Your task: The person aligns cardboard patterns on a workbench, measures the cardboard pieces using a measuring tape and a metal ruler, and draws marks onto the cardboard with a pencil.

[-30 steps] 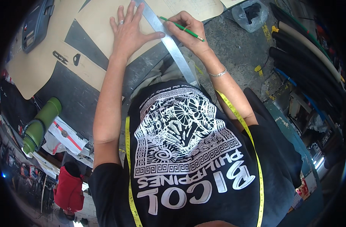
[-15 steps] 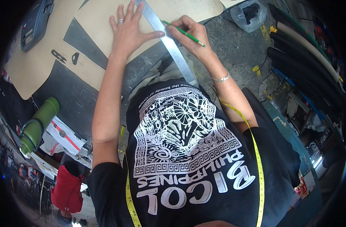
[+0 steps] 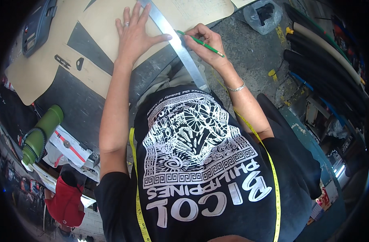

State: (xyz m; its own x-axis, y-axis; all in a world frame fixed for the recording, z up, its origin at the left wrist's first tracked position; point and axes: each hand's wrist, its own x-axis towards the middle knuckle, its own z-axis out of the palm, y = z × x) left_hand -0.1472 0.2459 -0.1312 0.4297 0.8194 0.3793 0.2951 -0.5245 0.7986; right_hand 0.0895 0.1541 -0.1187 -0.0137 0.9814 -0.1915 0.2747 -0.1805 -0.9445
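Observation:
A long metal ruler slants across sheets of brown pattern paper, its near end reaching the front of my black shirt. My left hand lies spread on the paper, with its thumb and fingertips on the ruler's left side. On the other side, my right hand pinches a green pencil. The pencil's far end is beside the ruler's right edge; whether the point touches the paper is hard to make out.
A yellow tape measure hangs round my neck. Left are a dark plastic case, a green bottle and a person in red. A clear plastic bag and dark rolls stand right.
My right hand has shifted slightly toward me along the ruler with the pencil. The left hand stays on the ruler. The person in red has moved a little left.

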